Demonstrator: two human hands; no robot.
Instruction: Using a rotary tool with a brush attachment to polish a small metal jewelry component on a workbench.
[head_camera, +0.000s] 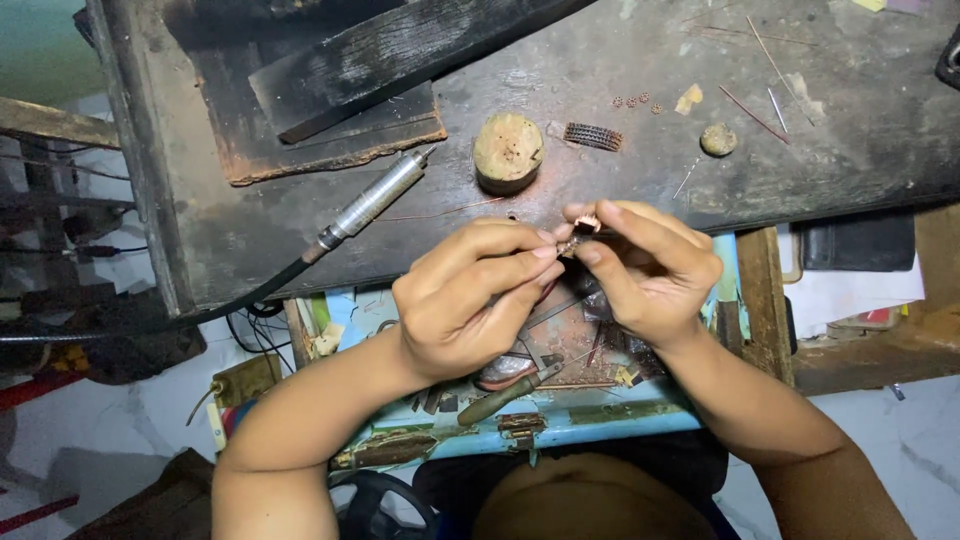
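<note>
My left hand and my right hand meet just below the front edge of a dark, scorched workbench. Together their fingertips pinch a small copper-coloured metal piece. The right thumb and forefinger hold its upper end, and the left fingertips press on its lower end. What exact shape the piece has is hidden by the fingers.
On the bench lie a silver rotary handpiece with a black cable, a round wooden block, a small ribbed metal strip, tiny copper rings and thin wires. Below my hands an open blue drawer holds pliers and scraps.
</note>
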